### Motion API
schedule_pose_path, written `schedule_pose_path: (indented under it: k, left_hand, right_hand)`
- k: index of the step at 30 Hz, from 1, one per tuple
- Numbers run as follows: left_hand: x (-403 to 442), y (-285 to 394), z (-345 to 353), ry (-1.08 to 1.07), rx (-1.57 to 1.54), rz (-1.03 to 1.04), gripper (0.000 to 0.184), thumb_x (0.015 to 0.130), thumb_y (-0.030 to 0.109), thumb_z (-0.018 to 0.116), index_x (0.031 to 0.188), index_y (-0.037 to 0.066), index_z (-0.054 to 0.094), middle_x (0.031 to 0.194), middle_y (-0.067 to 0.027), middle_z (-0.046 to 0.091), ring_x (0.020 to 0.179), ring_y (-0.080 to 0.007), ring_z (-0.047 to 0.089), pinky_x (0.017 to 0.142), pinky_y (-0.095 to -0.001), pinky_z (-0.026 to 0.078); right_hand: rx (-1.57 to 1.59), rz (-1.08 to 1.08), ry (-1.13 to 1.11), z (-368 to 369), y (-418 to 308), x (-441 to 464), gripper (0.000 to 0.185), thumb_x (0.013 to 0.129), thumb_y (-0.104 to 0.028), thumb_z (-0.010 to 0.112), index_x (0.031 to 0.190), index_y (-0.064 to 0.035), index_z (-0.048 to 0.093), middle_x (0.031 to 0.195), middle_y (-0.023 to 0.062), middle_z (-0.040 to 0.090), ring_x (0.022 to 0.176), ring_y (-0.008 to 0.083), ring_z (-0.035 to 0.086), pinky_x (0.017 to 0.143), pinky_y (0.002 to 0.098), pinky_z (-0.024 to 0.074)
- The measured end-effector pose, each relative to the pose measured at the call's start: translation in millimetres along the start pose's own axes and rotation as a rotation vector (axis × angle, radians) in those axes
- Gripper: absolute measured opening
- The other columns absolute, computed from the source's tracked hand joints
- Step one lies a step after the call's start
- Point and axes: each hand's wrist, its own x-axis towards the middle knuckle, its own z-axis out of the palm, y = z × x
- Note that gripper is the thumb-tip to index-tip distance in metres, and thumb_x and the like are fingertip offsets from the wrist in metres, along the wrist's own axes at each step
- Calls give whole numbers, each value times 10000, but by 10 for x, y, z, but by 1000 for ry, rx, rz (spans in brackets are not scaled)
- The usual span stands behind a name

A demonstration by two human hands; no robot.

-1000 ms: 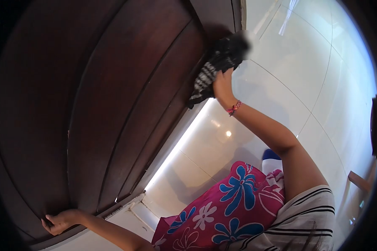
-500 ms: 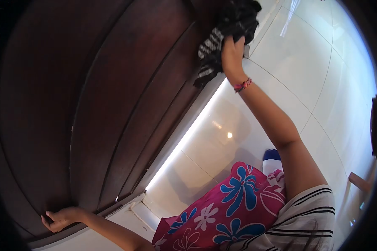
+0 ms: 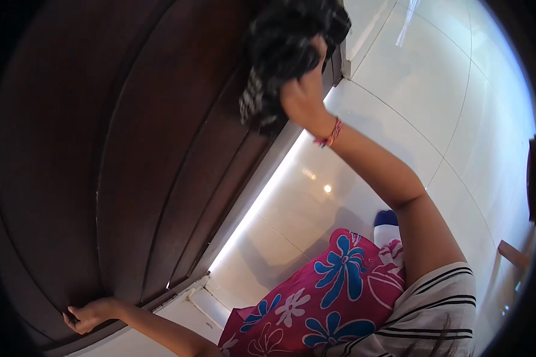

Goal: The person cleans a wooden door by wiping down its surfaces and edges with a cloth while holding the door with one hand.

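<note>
The right hand [image 3: 304, 98], a woven bracelet [image 3: 330, 134] at its wrist, had its fingers closed round a bunched black cloth [image 3: 280, 53] with pale markings, held at a dark panelled wooden door [image 3: 143, 119] above a shiny tiled floor [image 3: 399, 107]; the left hand [image 3: 89, 315] was loosely curled beside the door, its grip impossible to tell

The glossy, pale tiled floor [image 3: 393, 134] is crossed by thin joints; a bright light spot [image 3: 327, 189] is mirrored there.
</note>
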Motion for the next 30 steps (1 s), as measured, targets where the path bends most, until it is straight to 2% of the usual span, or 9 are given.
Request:
schedule_pose_path:
  k: [3,6,8,10,12,16,18,23,30]
  left_hand:
    - [4,-14,-5,-4,-4,32,361,809,292,576,1021,2,547,1110,-205,390,1112,-335,336,916,-473,315]
    - [-11,22,5,-9,-59,12,366,801,293,585,1026,7,545,1114,-205,388,1106,-334,335,913,-474,318]
    - [-4,-10,-6,-13,-46,33,354,802,277,588,1026,8,545,1117,-205,384,1103,-330,334,908,-465,326]
    - [-9,-1,-10,-14,-39,36,339,805,260,587,1026,7,545,1120,-205,380,1101,-326,333,903,-454,334]
    - [-15,47,-1,-10,-36,24,322,810,243,582,1025,6,544,1123,-204,377,1100,-322,333,899,-440,343]
    - [-32,64,2,-19,-5,2,315,829,231,553,1050,7,536,1131,-186,365,1100,-306,343,907,-419,347]
    - [-52,163,2,-32,35,-32,316,860,237,502,1090,21,523,1144,-161,335,1098,-282,364,924,-402,342]
    - [5,-10,-4,-32,-59,7,331,831,258,568,1037,1,538,1155,-191,339,1122,-314,312,902,-446,344]
    - [-19,54,-14,-38,-82,-30,344,830,273,570,1055,16,537,1151,-197,336,1118,-319,312,901,-450,339]
  right_hand:
    - [178,129,240,-20,106,266,332,841,-81,434,1149,26,499,1204,184,468,1152,325,392,1024,365,238]
    - [263,361,224,-106,250,259,363,786,-97,488,1131,14,494,1278,210,401,1193,391,317,1018,422,228]
    - [167,226,119,-232,316,118,327,812,-109,482,1113,17,507,1243,217,424,1141,394,350,996,417,248]
    - [89,265,117,-184,350,-130,316,825,-109,475,1110,22,509,1214,223,439,1110,398,370,980,413,264]
    - [29,478,217,20,393,-512,326,823,-97,467,1122,30,500,1191,228,445,1099,404,378,973,411,275]
    - [131,368,-77,38,99,-919,526,741,-71,488,1243,44,377,1291,237,332,1195,397,306,1050,416,194]
    - [9,200,-231,-22,-90,-837,631,697,-51,485,1294,54,308,1344,239,271,1252,393,251,1072,424,163]
    - [108,318,-37,87,-59,-531,585,698,-56,482,1266,31,371,1352,220,269,1265,398,218,1071,428,148]
    - [90,246,203,-48,318,1,322,819,-90,451,1124,-2,502,1156,199,464,1100,362,396,973,410,277]
